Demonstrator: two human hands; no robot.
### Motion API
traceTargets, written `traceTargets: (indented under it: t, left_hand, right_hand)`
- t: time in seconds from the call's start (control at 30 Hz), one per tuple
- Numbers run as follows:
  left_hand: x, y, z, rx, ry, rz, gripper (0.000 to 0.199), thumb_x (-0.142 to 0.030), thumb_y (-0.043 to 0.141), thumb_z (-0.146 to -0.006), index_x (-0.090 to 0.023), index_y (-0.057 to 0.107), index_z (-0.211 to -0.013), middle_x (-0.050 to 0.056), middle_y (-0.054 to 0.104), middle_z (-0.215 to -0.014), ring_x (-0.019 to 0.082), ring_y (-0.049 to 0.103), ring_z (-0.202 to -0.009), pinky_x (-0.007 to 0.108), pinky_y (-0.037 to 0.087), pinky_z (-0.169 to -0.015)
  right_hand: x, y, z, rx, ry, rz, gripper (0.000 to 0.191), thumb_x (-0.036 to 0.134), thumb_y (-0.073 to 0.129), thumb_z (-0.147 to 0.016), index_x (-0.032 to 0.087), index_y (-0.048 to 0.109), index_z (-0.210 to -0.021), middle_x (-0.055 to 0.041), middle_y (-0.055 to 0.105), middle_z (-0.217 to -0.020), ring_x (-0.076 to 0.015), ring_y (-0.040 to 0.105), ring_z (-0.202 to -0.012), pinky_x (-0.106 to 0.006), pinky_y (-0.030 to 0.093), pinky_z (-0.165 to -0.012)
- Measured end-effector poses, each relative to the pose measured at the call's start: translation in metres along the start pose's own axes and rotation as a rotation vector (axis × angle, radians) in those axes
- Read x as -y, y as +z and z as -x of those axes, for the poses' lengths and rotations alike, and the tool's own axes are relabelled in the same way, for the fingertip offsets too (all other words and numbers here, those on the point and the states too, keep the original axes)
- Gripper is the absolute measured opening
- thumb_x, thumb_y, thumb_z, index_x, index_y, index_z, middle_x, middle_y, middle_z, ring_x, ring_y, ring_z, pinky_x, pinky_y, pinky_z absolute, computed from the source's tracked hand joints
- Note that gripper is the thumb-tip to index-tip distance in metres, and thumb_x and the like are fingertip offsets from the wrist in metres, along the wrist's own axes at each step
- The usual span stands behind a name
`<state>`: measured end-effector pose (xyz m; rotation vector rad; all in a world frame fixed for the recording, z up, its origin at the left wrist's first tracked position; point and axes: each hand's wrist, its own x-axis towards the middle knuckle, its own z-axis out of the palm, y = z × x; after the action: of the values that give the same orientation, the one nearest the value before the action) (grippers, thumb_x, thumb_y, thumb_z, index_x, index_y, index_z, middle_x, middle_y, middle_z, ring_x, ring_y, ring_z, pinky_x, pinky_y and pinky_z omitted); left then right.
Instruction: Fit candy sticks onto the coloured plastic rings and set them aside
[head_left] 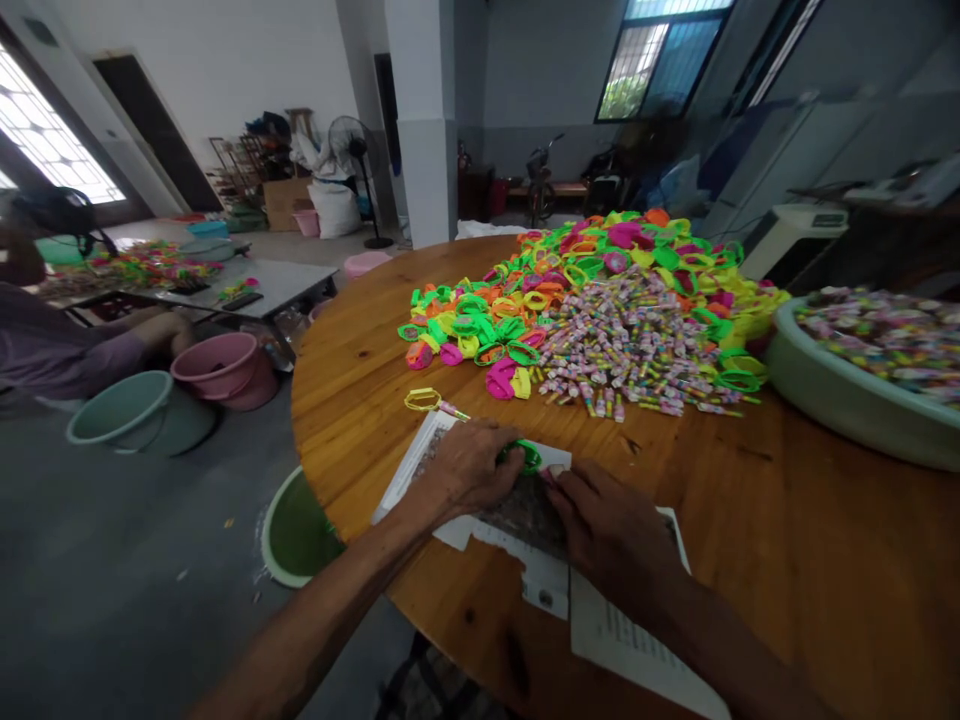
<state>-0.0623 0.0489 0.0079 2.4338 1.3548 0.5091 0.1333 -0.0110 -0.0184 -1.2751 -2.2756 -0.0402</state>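
Note:
My left hand is closed on a bright green plastic band, shaped like a toy bracelet. My right hand pinches a small pinkish wrapped candy roll against the band's right end; the fingers partly hide it. Both hands are over printed paper sheets on the round wooden table. Beyond my left hand lie a yellow band and one wrapped roll. Farther back, a heap of small wrapped rolls rests against a large pile of green, yellow, orange and pink bands.
A pale green basin full of wrapped rolls stands at the table's right. On the floor to the left are a green bucket, a pink bucket and another green tub. A person sits by a grey table at far left.

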Motion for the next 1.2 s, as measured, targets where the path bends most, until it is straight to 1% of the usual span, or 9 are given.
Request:
traceTargets:
  t: [0.23,0.4,0.53,0.77,0.93,1.07,1.13,1.2]
  left_hand:
    - [0.000,0.000,0.000,-0.007,0.013,-0.044,0.023,-0.027,0.047,-0.092,-0.021,0.069,-0.095,0.005,0.069,-0.090,0.020,0.063,-0.087,0.030,0.046,-0.079]
    - [0.003,0.005,0.001,-0.030,0.026,-0.059,0.023,-0.028,0.046,-0.092,-0.020,0.068,-0.092,0.004,0.068,-0.086,0.020,0.063,-0.086,0.030,0.045,-0.077]
    - [0.004,0.006,0.001,-0.032,0.023,-0.080,0.023,-0.029,0.046,-0.093,-0.020,0.067,-0.090,0.004,0.068,-0.086,0.020,0.062,-0.087,0.031,0.044,-0.077]
    - [0.004,0.005,0.002,-0.040,0.016,-0.093,0.023,-0.030,0.046,-0.092,-0.021,0.067,-0.090,0.004,0.067,-0.086,0.020,0.062,-0.086,0.030,0.044,-0.075]
    - [0.004,0.007,0.003,-0.052,0.017,-0.086,0.023,-0.029,0.047,-0.092,-0.021,0.068,-0.091,0.004,0.068,-0.087,0.020,0.063,-0.087,0.031,0.045,-0.076]
    - [0.005,0.008,0.003,-0.053,0.021,-0.076,0.023,-0.030,0.046,-0.092,-0.020,0.068,-0.093,0.005,0.068,-0.090,0.021,0.063,-0.089,0.031,0.045,-0.079]
    - [0.005,0.007,0.003,-0.044,0.014,-0.085,0.024,-0.030,0.046,-0.093,-0.020,0.068,-0.092,0.005,0.068,-0.089,0.021,0.063,-0.088,0.031,0.045,-0.078]
    - [0.004,0.006,0.003,-0.035,0.015,-0.090,0.024,-0.029,0.046,-0.093,-0.020,0.067,-0.091,0.005,0.068,-0.088,0.020,0.063,-0.088,0.031,0.045,-0.078]
  right_hand:
    - [0.005,0.004,-0.001,-0.091,-0.004,-0.032,0.013,0.020,0.048,-0.097,0.017,0.060,-0.091,-0.0048,0.054,-0.085,-0.0181,0.052,-0.076,-0.031,0.037,-0.066]
    - [0.006,0.004,0.001,-0.137,0.026,-0.046,0.010,0.019,0.051,-0.096,0.016,0.061,-0.095,-0.0045,0.054,-0.086,-0.0179,0.053,-0.078,-0.030,0.038,-0.068]
    - [0.006,0.004,0.001,-0.127,0.008,-0.028,0.009,0.017,0.052,-0.095,0.016,0.060,-0.093,-0.0045,0.054,-0.085,-0.0181,0.052,-0.078,-0.031,0.038,-0.068]
    - [0.008,0.004,0.001,-0.158,-0.011,0.016,0.010,0.017,0.051,-0.096,0.015,0.060,-0.093,-0.0058,0.054,-0.086,-0.0192,0.052,-0.079,-0.031,0.038,-0.069]
    - [0.011,0.004,0.002,-0.071,-0.057,0.142,0.016,0.019,0.049,-0.096,0.015,0.063,-0.089,-0.0089,0.055,-0.088,-0.0223,0.051,-0.082,-0.034,0.037,-0.072]
    - [0.011,0.005,-0.001,-0.105,-0.035,0.051,0.017,0.017,0.048,-0.097,0.015,0.062,-0.087,-0.0076,0.055,-0.087,-0.0200,0.052,-0.080,-0.032,0.037,-0.070]
    - [0.011,0.006,-0.003,-0.122,-0.005,-0.017,0.016,0.020,0.049,-0.098,0.016,0.062,-0.089,-0.0061,0.055,-0.085,-0.0188,0.052,-0.079,-0.031,0.037,-0.070]
    - [0.012,0.008,-0.005,-0.128,0.027,-0.040,0.016,0.022,0.050,-0.098,0.016,0.061,-0.087,-0.0049,0.055,-0.082,-0.0180,0.052,-0.077,-0.031,0.037,-0.070]
